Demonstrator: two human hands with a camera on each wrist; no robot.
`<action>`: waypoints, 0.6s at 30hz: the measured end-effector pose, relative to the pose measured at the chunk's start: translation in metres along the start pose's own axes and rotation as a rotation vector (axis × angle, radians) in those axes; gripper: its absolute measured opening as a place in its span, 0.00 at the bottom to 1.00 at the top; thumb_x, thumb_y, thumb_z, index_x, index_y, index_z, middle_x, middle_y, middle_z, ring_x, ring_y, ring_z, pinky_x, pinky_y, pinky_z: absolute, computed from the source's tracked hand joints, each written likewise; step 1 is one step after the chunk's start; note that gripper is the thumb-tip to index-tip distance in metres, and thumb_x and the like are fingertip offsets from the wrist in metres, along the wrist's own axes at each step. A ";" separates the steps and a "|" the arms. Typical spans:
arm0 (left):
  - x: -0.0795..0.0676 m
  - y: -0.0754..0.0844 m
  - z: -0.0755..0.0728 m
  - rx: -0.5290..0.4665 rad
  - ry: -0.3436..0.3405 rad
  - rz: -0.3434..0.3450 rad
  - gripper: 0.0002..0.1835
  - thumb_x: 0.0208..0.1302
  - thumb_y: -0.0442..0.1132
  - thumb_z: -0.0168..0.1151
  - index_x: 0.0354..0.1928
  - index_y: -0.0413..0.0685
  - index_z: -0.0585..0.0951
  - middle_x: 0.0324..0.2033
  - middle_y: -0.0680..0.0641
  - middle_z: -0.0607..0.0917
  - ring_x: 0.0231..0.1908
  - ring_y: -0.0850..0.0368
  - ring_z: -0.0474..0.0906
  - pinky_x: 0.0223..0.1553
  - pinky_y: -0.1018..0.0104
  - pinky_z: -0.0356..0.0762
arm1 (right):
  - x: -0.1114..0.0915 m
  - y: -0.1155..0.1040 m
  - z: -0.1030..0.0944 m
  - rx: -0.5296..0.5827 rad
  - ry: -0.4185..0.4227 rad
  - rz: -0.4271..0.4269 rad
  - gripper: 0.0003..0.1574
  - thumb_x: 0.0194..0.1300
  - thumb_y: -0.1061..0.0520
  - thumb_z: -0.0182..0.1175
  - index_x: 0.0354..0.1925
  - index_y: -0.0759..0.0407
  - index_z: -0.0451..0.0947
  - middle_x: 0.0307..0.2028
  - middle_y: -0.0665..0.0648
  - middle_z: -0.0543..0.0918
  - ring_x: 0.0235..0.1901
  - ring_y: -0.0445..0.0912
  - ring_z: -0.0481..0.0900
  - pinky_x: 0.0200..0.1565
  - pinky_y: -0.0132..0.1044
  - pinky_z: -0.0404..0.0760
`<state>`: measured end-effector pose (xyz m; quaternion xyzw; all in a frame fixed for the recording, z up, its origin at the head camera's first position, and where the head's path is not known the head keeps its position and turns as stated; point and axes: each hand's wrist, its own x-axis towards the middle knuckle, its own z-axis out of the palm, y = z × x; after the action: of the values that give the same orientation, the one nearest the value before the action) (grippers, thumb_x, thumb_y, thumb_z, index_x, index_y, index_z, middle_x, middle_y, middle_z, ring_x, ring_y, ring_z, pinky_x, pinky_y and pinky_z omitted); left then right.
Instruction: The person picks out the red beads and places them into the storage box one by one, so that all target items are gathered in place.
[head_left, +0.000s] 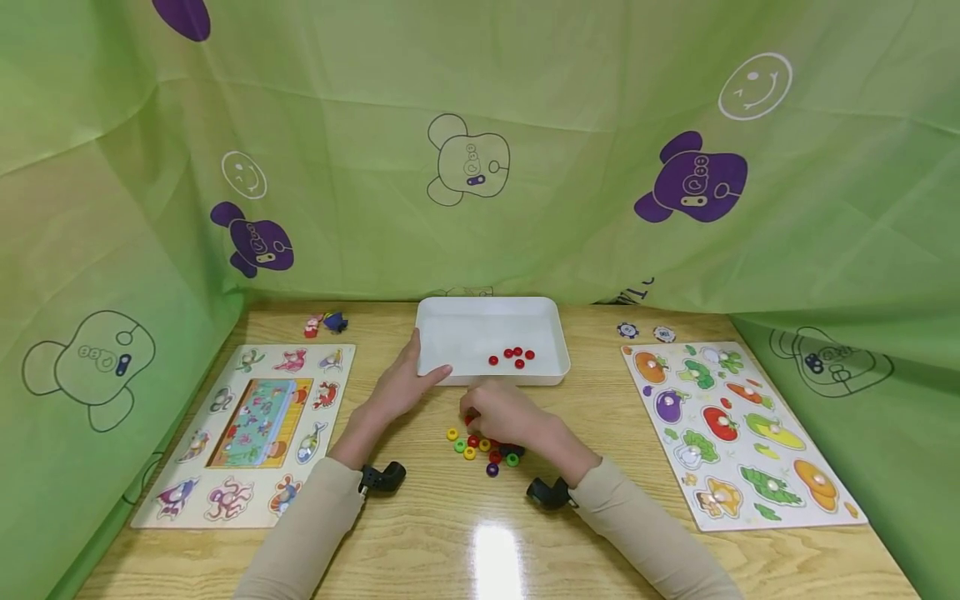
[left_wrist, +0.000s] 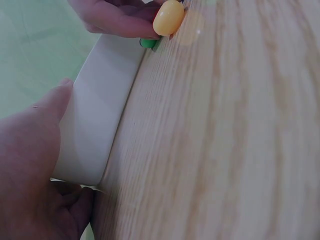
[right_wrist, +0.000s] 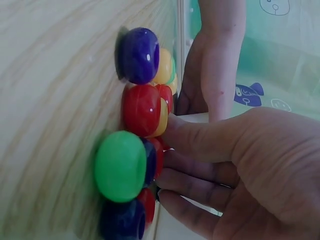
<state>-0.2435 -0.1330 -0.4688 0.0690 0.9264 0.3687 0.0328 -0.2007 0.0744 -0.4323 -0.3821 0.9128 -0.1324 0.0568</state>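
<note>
Resting at the left front corner of the white tray (head_left: 487,380), my left hand (head_left: 397,385) grips it. Its thumb (left_wrist: 60,95) lies along the near wall, with the other fingers round the corner. Several red beads (head_left: 520,364) lie inside the tray, right of its middle. My right hand (head_left: 504,414) reaches down in front of the tray, fingers bent among loose beads. A red bead (head_left: 470,419) shows at its fingertips, partly hidden by them. Around that hand are yellow (head_left: 452,434), green (right_wrist: 121,166), purple (right_wrist: 140,55) and red beads (right_wrist: 142,110).
A sea-animal puzzle board (head_left: 330,433) lies to the left, a vegetable puzzle board (head_left: 738,450) to the right. Two small figures (head_left: 334,322) stand at the back left. Two round chips (head_left: 628,331) lie at the back right. Green printed cloth (head_left: 375,208) encloses the table.
</note>
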 end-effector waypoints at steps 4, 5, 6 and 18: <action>0.000 0.000 0.000 0.011 -0.006 -0.006 0.57 0.54 0.74 0.47 0.73 0.49 0.36 0.73 0.44 0.43 0.72 0.47 0.42 0.70 0.48 0.51 | 0.001 0.000 0.002 0.003 -0.003 0.014 0.04 0.56 0.58 0.65 0.32 0.48 0.84 0.30 0.44 0.82 0.29 0.36 0.73 0.37 0.28 0.76; 0.000 -0.001 0.000 0.012 -0.005 -0.006 0.57 0.54 0.74 0.47 0.73 0.49 0.36 0.73 0.44 0.43 0.72 0.46 0.42 0.70 0.48 0.51 | 0.001 0.001 0.002 0.005 -0.004 0.017 0.05 0.56 0.58 0.65 0.33 0.48 0.84 0.30 0.44 0.82 0.29 0.36 0.73 0.37 0.27 0.76; 0.000 -0.001 0.000 0.012 -0.003 -0.007 0.57 0.54 0.74 0.47 0.73 0.49 0.36 0.73 0.44 0.43 0.72 0.46 0.43 0.70 0.48 0.51 | 0.001 0.001 0.001 0.009 -0.005 0.018 0.05 0.56 0.58 0.64 0.33 0.48 0.84 0.30 0.44 0.82 0.30 0.36 0.73 0.37 0.27 0.76; 0.000 0.000 0.000 0.012 -0.001 -0.013 0.56 0.54 0.73 0.49 0.73 0.49 0.36 0.73 0.44 0.43 0.72 0.46 0.43 0.70 0.48 0.50 | 0.001 0.016 -0.026 0.132 0.115 0.108 0.01 0.56 0.58 0.65 0.30 0.54 0.81 0.24 0.46 0.76 0.27 0.40 0.69 0.30 0.30 0.70</action>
<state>-0.2433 -0.1332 -0.4688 0.0635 0.9290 0.3629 0.0354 -0.2175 0.0893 -0.4118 -0.3193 0.9232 -0.2109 0.0365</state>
